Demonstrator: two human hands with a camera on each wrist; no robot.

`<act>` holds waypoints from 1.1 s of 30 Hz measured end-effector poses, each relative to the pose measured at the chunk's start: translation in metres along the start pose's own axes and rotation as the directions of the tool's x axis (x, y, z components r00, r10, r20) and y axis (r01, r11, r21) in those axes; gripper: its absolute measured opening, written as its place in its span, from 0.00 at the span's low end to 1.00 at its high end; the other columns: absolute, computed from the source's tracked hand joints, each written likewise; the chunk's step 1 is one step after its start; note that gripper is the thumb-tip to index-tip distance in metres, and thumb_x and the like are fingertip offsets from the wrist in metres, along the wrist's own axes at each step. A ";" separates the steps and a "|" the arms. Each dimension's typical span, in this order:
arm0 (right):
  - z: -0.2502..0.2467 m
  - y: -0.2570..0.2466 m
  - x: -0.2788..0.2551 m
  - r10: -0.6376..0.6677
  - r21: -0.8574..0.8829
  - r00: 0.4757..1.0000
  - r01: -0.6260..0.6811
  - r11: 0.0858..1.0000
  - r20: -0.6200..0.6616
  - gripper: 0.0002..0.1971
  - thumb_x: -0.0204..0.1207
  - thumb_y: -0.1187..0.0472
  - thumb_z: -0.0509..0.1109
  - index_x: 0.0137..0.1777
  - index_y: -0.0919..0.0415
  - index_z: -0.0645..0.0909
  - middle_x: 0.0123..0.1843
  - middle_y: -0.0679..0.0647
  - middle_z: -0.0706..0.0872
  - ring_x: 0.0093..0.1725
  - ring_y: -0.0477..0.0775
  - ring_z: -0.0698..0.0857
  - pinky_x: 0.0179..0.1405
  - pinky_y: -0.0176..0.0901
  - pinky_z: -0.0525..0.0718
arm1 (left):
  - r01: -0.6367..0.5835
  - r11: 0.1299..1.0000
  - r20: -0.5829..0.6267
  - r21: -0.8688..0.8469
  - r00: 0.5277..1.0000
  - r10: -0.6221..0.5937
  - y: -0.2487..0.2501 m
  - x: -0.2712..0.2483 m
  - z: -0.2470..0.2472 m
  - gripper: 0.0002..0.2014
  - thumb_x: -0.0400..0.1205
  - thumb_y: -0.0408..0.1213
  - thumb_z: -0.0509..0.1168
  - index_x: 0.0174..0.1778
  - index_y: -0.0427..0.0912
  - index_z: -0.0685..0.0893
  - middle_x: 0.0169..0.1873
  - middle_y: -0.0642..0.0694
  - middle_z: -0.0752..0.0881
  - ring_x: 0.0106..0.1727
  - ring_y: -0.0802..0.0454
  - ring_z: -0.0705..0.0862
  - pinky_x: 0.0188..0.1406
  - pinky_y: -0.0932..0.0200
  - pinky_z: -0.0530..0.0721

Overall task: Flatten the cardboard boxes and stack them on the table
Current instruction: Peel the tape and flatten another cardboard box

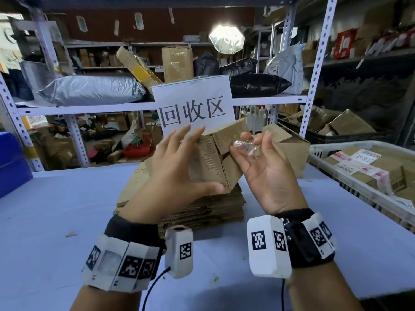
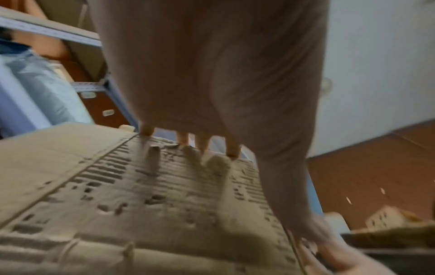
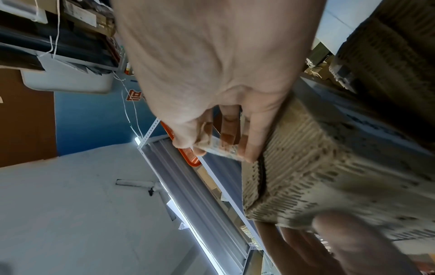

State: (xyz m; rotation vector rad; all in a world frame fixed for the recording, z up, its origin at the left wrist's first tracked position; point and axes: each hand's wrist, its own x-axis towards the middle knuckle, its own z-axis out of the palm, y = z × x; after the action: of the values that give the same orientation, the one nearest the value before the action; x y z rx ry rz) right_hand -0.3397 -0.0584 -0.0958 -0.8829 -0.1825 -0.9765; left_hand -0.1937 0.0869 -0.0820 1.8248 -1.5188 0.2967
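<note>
1. Head view: left hand (image 1: 177,169) holds the small cardboard box (image 1: 213,158) in the air above the stack of flattened boxes (image 1: 202,207) on the table (image 1: 67,209) — fingers spread along its far top edge, thumb under the near bottom corner.
2. Right hand (image 1: 267,173) is palm-up just right of the box, fingers curled on a wad of clear tape (image 1: 246,147); it does not grip the cardboard.
3. Right wrist view confirms the tape pinched between thumb and fingers, with the box beside the hand.
4. Key relation — the box sits between the hands, long axis slanting from far-left to near-right, end flaps facing the right hand. Left hand has it; right is nearer the flaps but occupied.
5. My guess: the tape must go before the right hand can help collapse the box down onto the stack directly beneath.
</note>
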 end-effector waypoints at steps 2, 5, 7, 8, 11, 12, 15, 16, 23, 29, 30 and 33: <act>0.001 0.000 -0.001 -0.002 0.003 1.000 0.002 1.000 0.001 0.10 0.80 0.55 0.67 0.42 0.61 0.81 0.55 0.58 0.86 0.60 0.61 0.85 0.66 0.55 0.85 | 0.019 0.996 0.003 0.090 1.000 -0.019 0.004 -0.001 0.006 0.68 0.54 0.81 0.69 0.89 0.63 0.46 0.89 0.54 0.50 0.89 0.52 0.44 0.88 0.38 0.47; 0.001 0.001 -0.001 -0.008 0.007 1.000 0.008 1.000 -0.011 0.08 0.78 0.59 0.69 0.46 0.65 0.80 0.52 0.57 0.86 0.58 0.58 0.86 0.66 0.53 0.86 | 0.044 0.984 -0.044 0.171 0.998 -0.037 0.011 -0.003 0.020 0.72 0.56 0.75 0.71 0.88 0.57 0.32 0.86 0.59 0.43 0.87 0.55 0.41 0.89 0.36 0.44; 0.002 0.003 -0.001 -0.007 0.010 1.000 0.007 1.000 -0.016 0.07 0.78 0.60 0.69 0.46 0.66 0.80 0.49 0.56 0.85 0.54 0.55 0.87 0.64 0.50 0.86 | 0.054 0.977 -0.072 0.208 0.997 -0.040 0.014 -0.006 0.029 0.74 0.57 0.74 0.73 0.84 0.58 0.26 0.83 0.62 0.39 0.86 0.56 0.39 0.88 0.35 0.43; 0.002 0.003 -0.001 -0.006 0.014 1.000 0.006 1.000 -0.019 0.07 0.77 0.61 0.69 0.46 0.66 0.80 0.49 0.56 0.85 0.54 0.55 0.87 0.64 0.50 0.87 | 0.057 0.975 -0.088 0.214 0.995 -0.039 0.015 -0.006 0.032 0.74 0.58 0.74 0.74 0.84 0.58 0.24 0.83 0.61 0.39 0.86 0.55 0.39 0.88 0.34 0.44; 0.001 0.003 -0.002 -0.006 0.015 1.000 0.007 1.000 -0.014 0.06 0.75 0.64 0.71 0.47 0.66 0.79 0.49 0.56 0.85 0.54 0.55 0.86 0.65 0.51 0.86 | 0.024 0.980 -0.129 0.200 0.992 0.002 0.016 -0.007 0.032 0.74 0.59 0.69 0.79 0.85 0.60 0.27 0.86 0.55 0.43 0.87 0.48 0.45 0.86 0.29 0.50; 0.000 0.003 -0.002 -0.009 0.000 1.000 0.009 1.000 -0.008 0.05 0.75 0.65 0.71 0.47 0.66 0.79 0.49 0.56 0.85 0.54 0.56 0.86 0.65 0.50 0.86 | -0.004 0.980 -0.144 0.199 0.989 0.034 0.016 -0.007 0.031 0.73 0.60 0.66 0.81 0.87 0.59 0.31 0.86 0.51 0.48 0.87 0.44 0.50 0.85 0.28 0.54; -0.004 0.002 0.000 -0.028 -0.096 1.000 0.027 0.995 -0.012 0.11 0.74 0.70 0.72 0.55 0.63 0.78 0.50 0.58 0.86 0.55 0.55 0.88 0.62 0.48 0.87 | -0.108 0.975 -0.197 0.192 0.969 0.146 0.016 -0.007 0.029 0.64 0.63 0.58 0.81 0.90 0.53 0.48 0.82 0.45 0.62 0.83 0.39 0.62 0.82 0.31 0.64; -0.006 0.002 0.002 -0.042 -0.144 0.999 0.038 0.989 -0.027 0.14 0.74 0.72 0.73 0.58 0.62 0.78 0.50 0.58 0.86 0.55 0.56 0.89 0.60 0.47 0.88 | -0.134 0.974 -0.215 0.184 0.961 0.173 0.014 -0.007 0.028 0.61 0.64 0.56 0.80 0.89 0.51 0.53 0.81 0.45 0.64 0.82 0.40 0.64 0.81 0.33 0.66; -0.020 0.002 0.006 -0.268 -0.681 0.959 0.137 0.719 -0.089 0.15 0.74 0.72 0.77 0.50 0.50 0.83 0.41 0.43 0.87 0.45 0.46 0.87 0.52 0.49 0.90 | -0.173 0.982 -0.212 0.073 0.959 0.185 0.006 -0.008 0.025 0.56 0.64 0.50 0.84 0.87 0.51 0.61 0.82 0.50 0.66 0.83 0.47 0.63 0.82 0.59 0.58; -0.029 0.003 0.006 -0.398 -0.926 0.917 0.153 0.346 0.003 0.08 0.72 0.56 0.82 0.40 0.45 0.85 0.40 0.42 0.89 0.42 0.41 0.85 0.44 0.38 0.84 | -0.189 0.981 -0.229 -0.049 0.958 0.173 0.005 -0.008 0.018 0.54 0.63 0.52 0.81 0.85 0.54 0.62 0.82 0.50 0.66 0.84 0.50 0.63 0.83 0.64 0.57; -0.028 0.004 0.006 -0.420 -0.940 0.908 0.150 0.306 0.008 0.07 0.71 0.54 0.82 0.38 0.45 0.86 0.40 0.43 0.88 0.41 0.41 0.84 0.43 0.35 0.81 | -0.188 0.980 -0.229 -0.060 0.959 0.170 0.005 -0.008 0.018 0.54 0.63 0.52 0.81 0.84 0.55 0.62 0.82 0.50 0.66 0.84 0.50 0.63 0.83 0.61 0.59; -0.025 0.004 0.006 -0.468 -0.974 0.884 0.115 0.197 0.010 0.08 0.71 0.50 0.82 0.35 0.39 0.85 0.41 0.41 0.84 0.40 0.37 0.80 0.39 0.26 0.73 | -0.184 0.981 -0.231 -0.069 0.959 0.164 0.006 -0.008 0.017 0.54 0.63 0.51 0.82 0.84 0.55 0.62 0.82 0.50 0.67 0.84 0.50 0.63 0.84 0.57 0.61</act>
State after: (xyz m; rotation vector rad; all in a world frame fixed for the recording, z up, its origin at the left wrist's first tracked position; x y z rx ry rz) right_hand -0.3389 -0.0792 -0.1114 -1.8922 0.6606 -1.6285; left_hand -0.2066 0.0813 -0.0967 1.5342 -1.5095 0.4938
